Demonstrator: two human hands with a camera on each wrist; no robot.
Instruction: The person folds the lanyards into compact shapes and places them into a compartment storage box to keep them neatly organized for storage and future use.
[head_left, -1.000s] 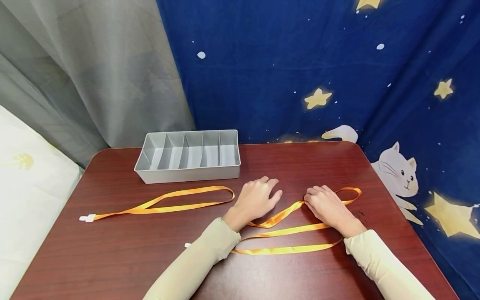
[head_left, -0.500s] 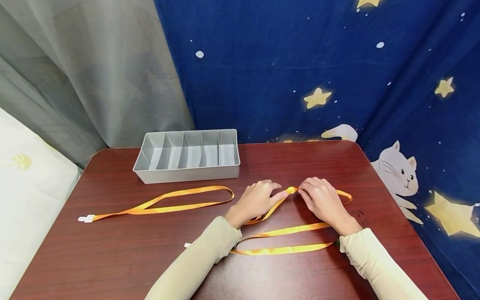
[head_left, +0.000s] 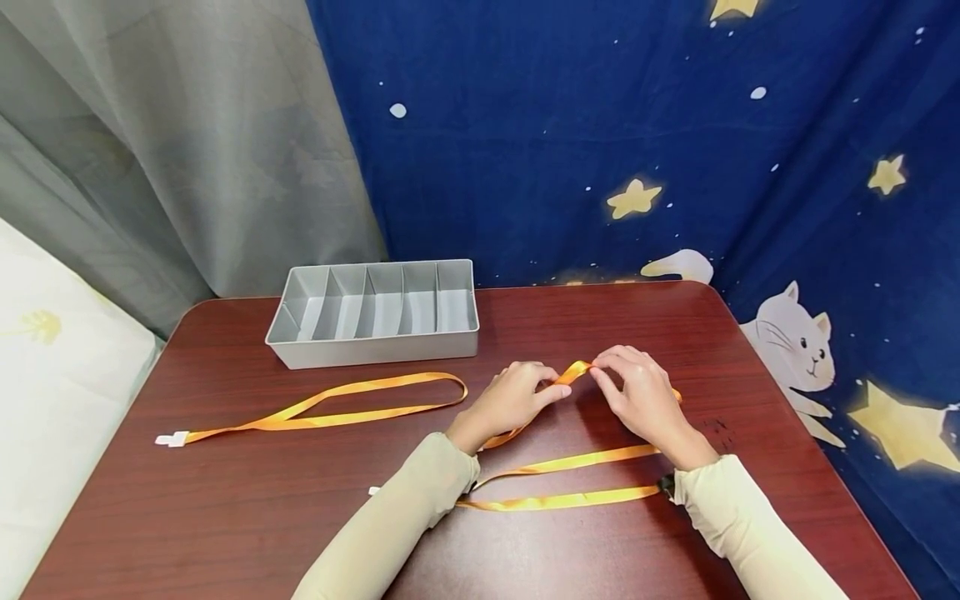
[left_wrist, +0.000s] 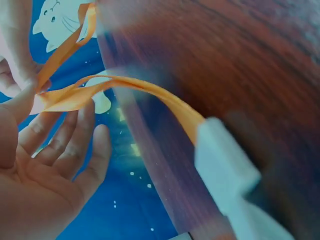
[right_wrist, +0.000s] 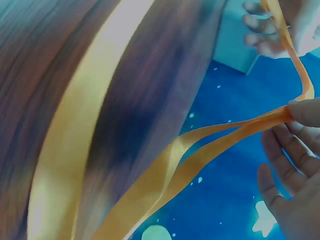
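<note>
Folding the orange lanyard (head_left: 576, 371) seemed my step: left hand (head_left: 512, 402) and right hand (head_left: 639, 396) pinched it, each grip closed; the next move likely needed slack.

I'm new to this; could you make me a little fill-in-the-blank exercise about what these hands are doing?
1. The left hand and right hand pinch the same lanyard, whose clip is ____.
2. Besides it, ____ more lanyards lie on the table.
3. Of the two hands, the ____ one is nearer the bin.
4. The curtain with stars is ____.

Missing words: white; two; left; blue.
</note>
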